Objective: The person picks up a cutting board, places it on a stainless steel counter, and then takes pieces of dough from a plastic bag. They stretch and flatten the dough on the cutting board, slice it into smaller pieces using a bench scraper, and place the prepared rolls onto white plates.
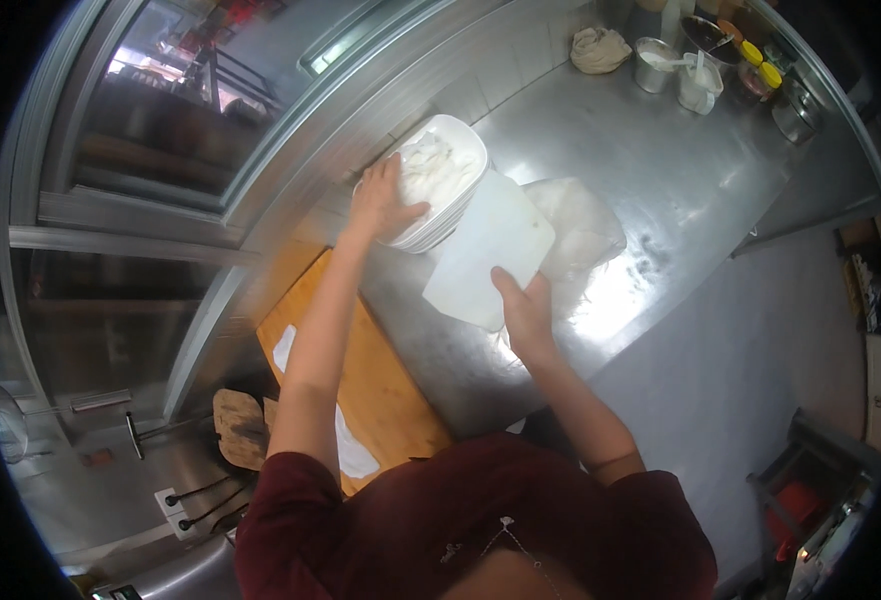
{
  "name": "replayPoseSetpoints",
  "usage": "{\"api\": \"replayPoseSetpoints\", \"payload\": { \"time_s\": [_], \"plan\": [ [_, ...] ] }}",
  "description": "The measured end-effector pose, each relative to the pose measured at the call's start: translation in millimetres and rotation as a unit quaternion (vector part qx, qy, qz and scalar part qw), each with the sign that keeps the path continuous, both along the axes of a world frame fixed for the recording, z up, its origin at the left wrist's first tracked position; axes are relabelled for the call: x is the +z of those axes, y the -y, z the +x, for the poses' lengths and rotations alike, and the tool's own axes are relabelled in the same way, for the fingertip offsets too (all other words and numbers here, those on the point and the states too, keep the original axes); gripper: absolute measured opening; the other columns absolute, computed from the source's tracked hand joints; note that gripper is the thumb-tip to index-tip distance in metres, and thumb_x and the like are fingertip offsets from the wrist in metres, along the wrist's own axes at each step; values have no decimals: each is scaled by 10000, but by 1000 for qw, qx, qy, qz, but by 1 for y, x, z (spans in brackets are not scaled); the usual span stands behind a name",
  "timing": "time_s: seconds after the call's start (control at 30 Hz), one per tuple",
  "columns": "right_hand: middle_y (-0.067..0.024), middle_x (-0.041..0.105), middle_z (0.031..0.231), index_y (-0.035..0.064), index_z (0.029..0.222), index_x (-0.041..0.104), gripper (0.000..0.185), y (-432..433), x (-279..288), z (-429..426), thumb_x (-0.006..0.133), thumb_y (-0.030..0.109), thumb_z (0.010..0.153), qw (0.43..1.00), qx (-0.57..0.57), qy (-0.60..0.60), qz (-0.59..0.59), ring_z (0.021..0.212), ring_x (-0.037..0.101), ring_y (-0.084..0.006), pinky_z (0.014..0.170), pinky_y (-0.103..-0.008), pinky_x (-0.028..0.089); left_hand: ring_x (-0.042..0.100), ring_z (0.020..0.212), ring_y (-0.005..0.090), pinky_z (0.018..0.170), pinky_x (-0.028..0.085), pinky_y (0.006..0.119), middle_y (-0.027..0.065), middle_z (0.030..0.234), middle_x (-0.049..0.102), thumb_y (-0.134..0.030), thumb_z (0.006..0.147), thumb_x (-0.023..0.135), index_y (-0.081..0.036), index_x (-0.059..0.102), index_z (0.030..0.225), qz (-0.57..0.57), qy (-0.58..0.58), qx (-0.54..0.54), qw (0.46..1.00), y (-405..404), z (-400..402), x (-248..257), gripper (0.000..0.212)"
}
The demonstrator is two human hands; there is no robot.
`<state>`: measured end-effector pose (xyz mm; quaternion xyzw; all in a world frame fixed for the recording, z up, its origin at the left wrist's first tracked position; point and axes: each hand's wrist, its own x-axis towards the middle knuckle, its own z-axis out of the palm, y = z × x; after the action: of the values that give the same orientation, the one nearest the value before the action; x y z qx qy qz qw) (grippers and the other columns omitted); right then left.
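Observation:
A white plastic tub (474, 154), holding soft white material (434, 166), stands against the wall side of the steel table. My left hand (386, 201) rests across the tub's near left rim, fingers and thumb spread over the contents. In my right hand (528, 311) is a flat white plastic sheet (491, 251), with the thumb on top and the other fingers hidden beneath. The sheet slants up next to the tub's right side; I cannot tell whether they touch. Partly behind the sheet, a translucent plastic bag (579, 225) lies on the table.
A wooden board (388, 382) with white cloth (352, 446) lies at the left on the steel table (440, 352). Far back are a bundled beige cloth (599, 51), a metal cup (654, 71), a white jug (699, 86) and yellow-lidded jars (759, 71). Framed glass (162, 112) borders the left.

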<state>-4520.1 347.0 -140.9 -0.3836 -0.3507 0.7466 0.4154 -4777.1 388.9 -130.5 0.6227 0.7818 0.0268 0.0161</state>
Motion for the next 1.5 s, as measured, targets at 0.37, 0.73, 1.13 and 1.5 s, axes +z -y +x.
{"api": "replayPoseSetpoints", "payload": {
  "time_s": [0.37, 0.73, 1.13, 1.5],
  "plan": [
    [-110, 596, 967, -80, 1045, 531, 292, 1, 21, 40, 535, 107, 820, 998, 49, 44, 24, 870, 544, -161, 772, -278, 422, 519, 960, 312, 843, 409, 357, 188, 1072, 531, -231, 736, 648, 23, 523, 1059, 300, 169, 123, 931, 56, -26, -37, 429],
    [-82, 612, 932, -51, 1015, 564, 257, 7, 39, 115, 576, 113, 817, 979, 181, 92, 31, 821, 558, -137, 729, -263, 445, 502, 539, 117, 475, 407, 242, 42, 650, 557, -99, 722, 646, 11, 575, 790, 219, 354, 367, 832, 58, -66, -71, 147],
    [-136, 581, 1005, -68, 1084, 503, 354, 35, 12, 173, 603, 81, 780, 996, 91, 7, -15, 878, 568, -186, 762, -290, 458, 576, 535, 190, 482, 482, 292, 117, 656, 594, -122, 732, 550, 56, 587, 723, 123, 466, 431, 763, 56, -25, -25, 183],
    [-165, 561, 1047, -85, 1125, 461, 409, 100, 34, 239, 589, 59, 763, 997, 22, 55, -51, 921, 566, -226, 806, -317, 455, 594, 821, 216, 666, 538, 245, 145, 960, 560, -50, 740, 532, 64, 479, 1052, 156, 727, 374, 554, 76, 51, -41, 336]
  ]
}}
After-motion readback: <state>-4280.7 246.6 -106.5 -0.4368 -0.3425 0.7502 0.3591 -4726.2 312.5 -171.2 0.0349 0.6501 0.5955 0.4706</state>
